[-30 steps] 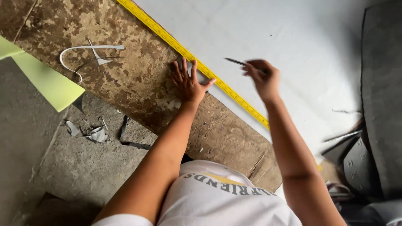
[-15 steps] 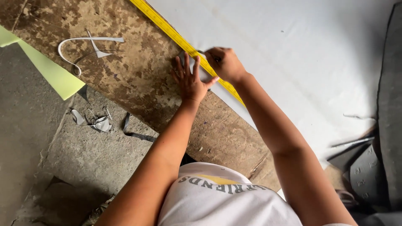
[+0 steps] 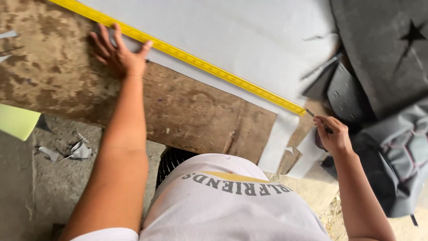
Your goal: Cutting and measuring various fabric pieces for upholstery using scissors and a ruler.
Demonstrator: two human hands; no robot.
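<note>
Seen from above, looking down past a white printed shirt (image 3: 232,201). Long yellow ruler (image 3: 187,56) laid diagonally, long axis running from upper left down to lower right, resting along the edge of a smooth pale grey sheet (image 3: 232,35) spread over a worn, blotchy brown board (image 3: 191,111). Left hand (image 3: 118,51) pressed flat with fingers spread apart, fingertips touching the ruler's upper stretch, palm on the board. Right hand (image 3: 332,136) closed around a thin dark pen-like tool (image 3: 318,120), tip meeting the ruler's lower right end, so nearer that end than the left. Dark grey textured material (image 3: 383,53) and quilted grey fabric (image 3: 397,156) piled just beside the right hand. Rough concrete floor (image 3: 53,187) lower left, with crumpled grey scraps (image 3: 78,151) and a pale green sheet (image 3: 15,120).
</note>
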